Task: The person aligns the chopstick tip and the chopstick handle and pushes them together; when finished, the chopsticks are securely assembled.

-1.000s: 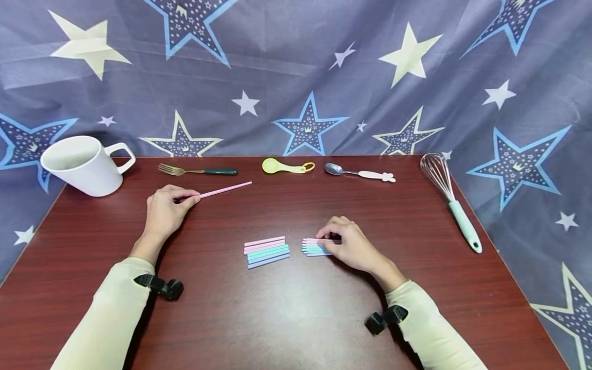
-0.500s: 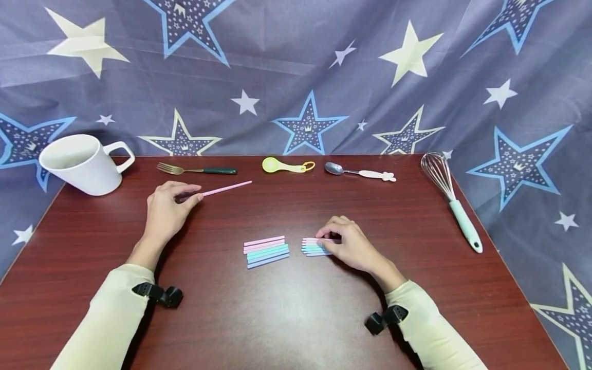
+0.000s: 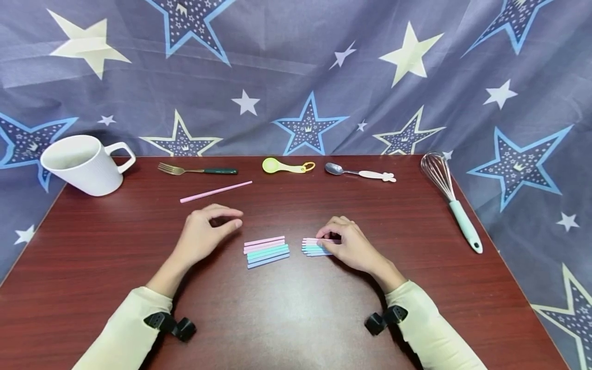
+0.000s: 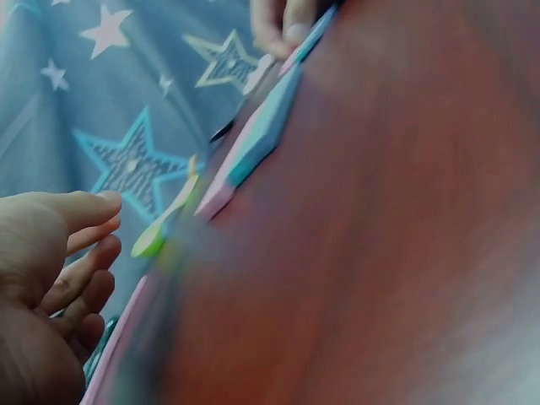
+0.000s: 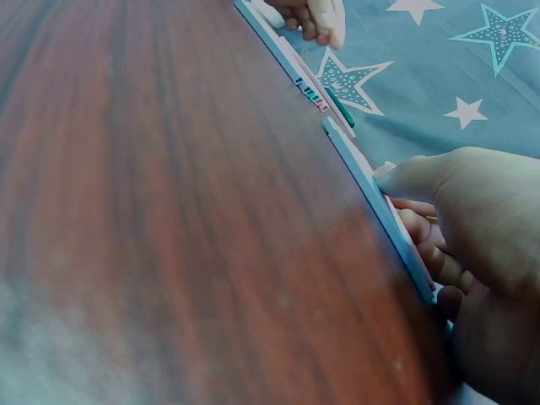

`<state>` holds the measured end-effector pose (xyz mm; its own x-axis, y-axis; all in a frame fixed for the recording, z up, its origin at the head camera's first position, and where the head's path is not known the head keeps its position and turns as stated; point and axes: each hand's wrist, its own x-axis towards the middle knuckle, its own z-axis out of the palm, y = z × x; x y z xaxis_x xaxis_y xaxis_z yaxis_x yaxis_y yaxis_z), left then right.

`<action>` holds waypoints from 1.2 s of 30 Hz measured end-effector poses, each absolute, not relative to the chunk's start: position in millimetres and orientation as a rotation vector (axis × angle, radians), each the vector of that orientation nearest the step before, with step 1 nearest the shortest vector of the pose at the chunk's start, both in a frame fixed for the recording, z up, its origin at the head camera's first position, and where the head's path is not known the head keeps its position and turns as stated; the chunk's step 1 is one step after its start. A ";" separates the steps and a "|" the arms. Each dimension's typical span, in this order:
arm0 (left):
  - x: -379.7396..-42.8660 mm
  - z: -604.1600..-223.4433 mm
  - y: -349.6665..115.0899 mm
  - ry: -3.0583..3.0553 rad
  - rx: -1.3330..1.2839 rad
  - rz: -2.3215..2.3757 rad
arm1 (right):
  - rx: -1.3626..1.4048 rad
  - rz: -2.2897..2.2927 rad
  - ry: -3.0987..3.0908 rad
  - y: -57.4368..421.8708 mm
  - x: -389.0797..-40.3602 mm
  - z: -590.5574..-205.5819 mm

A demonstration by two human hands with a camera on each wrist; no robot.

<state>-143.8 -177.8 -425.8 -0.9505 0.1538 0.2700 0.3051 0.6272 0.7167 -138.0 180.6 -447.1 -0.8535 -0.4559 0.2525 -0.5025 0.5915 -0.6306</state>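
Observation:
My left hand holds nothing; thumb and fingers are apart, just left of a row of short pink, green and blue straws. Beyond this hand a longer pink straw lies alone on the table. My right hand rests at a second row of short straws, its thumb and fingers pinching a pink straw at the far edge. That hand hides the row's right part. In the right wrist view, my right thumb lies against the row, low on the table.
Along the back lie a white mug on its side, a green-handled fork, a yellow measuring spoon and a white-handled spoon. A whisk lies at the right edge. A star-patterned cloth hangs behind.
My left hand has let go of the long pink straw and come nearer and to the right, toward the left row. The right hand has stayed in place.

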 end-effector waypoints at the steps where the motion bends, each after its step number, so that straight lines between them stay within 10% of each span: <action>1: -141.4 -427.2 -174.5 -2.683 -0.398 -1.246 | 0.829 1.118 -2.745 180.6 -138.1 -447.3; 36: -118.2 -447.2 -137.0 -2.739 -0.471 -1.086 | 0.789 1.160 -2.725 178.3 -136.5 -447.5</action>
